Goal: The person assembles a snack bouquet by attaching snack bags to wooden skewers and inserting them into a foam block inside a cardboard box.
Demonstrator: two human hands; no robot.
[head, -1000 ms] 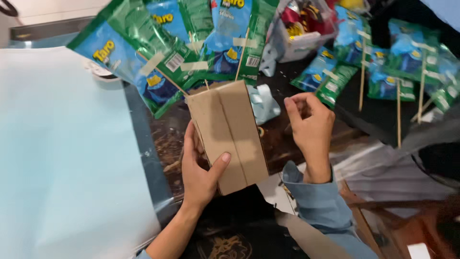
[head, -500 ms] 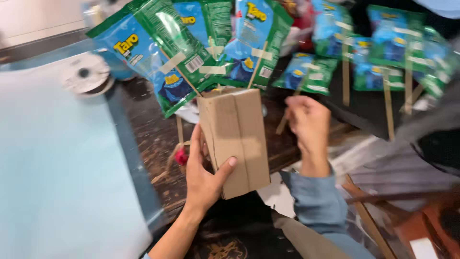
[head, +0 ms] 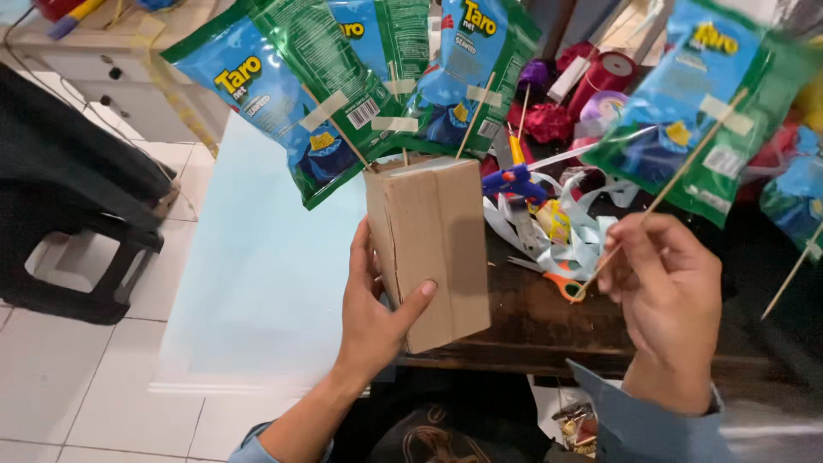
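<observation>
Left hand [head: 373,313] grips the cardboard box [head: 429,249] upright over the table [head: 549,330] edge, right hand [head: 664,296] pinches a skewered snack packet [head: 694,111], with ribbon scraps [head: 566,231], glue gun [head: 514,180] and scissors [head: 561,283] cluttering between.

My left hand [head: 373,313] and right hand [head: 669,300] are bare, without rings. Blue denim cuffs [head: 651,420] sit at both wrists; my dark shirt [head: 446,433] carries a pale print.

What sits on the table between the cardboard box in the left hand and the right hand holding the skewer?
In the head view, between the cardboard box and right hand: a blue glue gun, pale ribbon scraps and orange-handled scissors on the dark table.
</observation>
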